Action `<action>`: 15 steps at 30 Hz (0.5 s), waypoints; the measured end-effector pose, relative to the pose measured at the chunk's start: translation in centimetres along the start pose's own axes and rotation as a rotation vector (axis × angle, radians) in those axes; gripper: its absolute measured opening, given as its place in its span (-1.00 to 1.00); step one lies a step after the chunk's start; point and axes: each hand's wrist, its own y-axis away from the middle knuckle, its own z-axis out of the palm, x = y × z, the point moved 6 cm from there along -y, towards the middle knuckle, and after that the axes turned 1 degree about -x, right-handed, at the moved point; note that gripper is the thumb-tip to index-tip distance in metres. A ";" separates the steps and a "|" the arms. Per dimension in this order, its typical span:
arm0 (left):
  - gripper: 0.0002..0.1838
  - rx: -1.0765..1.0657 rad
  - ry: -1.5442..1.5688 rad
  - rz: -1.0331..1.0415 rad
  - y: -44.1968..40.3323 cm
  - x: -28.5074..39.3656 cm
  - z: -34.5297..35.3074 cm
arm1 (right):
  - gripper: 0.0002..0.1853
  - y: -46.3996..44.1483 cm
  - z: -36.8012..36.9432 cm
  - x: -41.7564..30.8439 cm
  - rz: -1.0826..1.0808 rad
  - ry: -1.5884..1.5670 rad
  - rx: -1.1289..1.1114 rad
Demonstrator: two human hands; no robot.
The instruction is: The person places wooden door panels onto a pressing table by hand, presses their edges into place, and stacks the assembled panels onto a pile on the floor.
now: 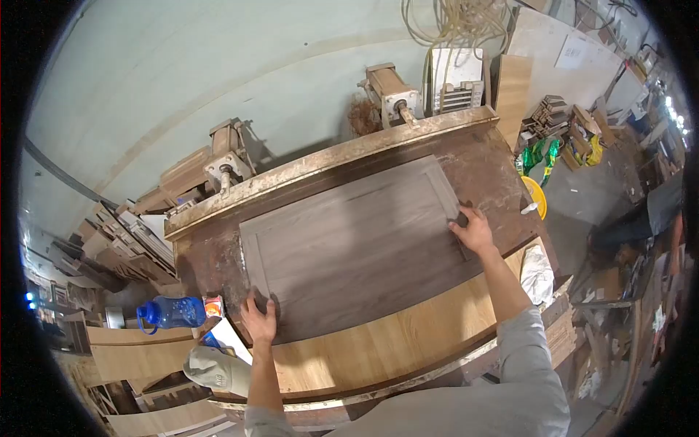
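Note:
A grey-brown wood-grain cabinet door panel (357, 233) with a framed border lies flat on the worn bench top (480, 164). At its lower left edge my left hand (258, 319) grips it, thumb and fingers bent around the border. My right hand (473, 231) holds the opposite end, higher up, with its thumb on the face and fingers at the edge. Under the panel's near side runs a lighter wooden board (386, 346). Along the far side stands a long clamp bar (328, 171).
Two clamp cylinders (227, 164) (393, 95) stand behind the bar. A blue water bottle (175, 313) and a cap (215, 370) sit at left. At right are a white cloth (537, 275), a yellow bucket (535, 197) and stacked wood scraps (550, 113). Another person's leg (619, 237) shows far right.

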 end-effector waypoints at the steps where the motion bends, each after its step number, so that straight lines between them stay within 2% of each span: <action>1: -0.30 -0.004 0.006 -0.002 -1.3 -0.2 0.7 | -0.49 -0.6 0.5 -0.4 -0.093 0.009 0.070; 2: -0.31 0.065 0.029 0.075 -2.5 0.3 1.1 | -0.49 -0.9 1.6 -0.2 -0.093 0.014 0.071; 3: -0.31 0.137 0.052 0.154 -3.2 0.7 1.2 | -0.51 -0.9 2.1 -0.6 -0.102 0.036 0.163; 4: -0.37 0.188 -0.040 0.130 -3.3 1.0 1.7 | -0.53 -0.8 2.3 -1.0 -0.115 0.056 0.258; 7: -0.44 0.264 0.039 0.119 -3.0 0.0 2.8 | -0.57 0.1 2.4 -1.8 -0.051 0.079 0.369; 15: -0.47 0.270 0.055 0.056 -2.6 0.8 2.6 | -0.61 -0.2 2.9 -1.0 -0.064 0.055 0.404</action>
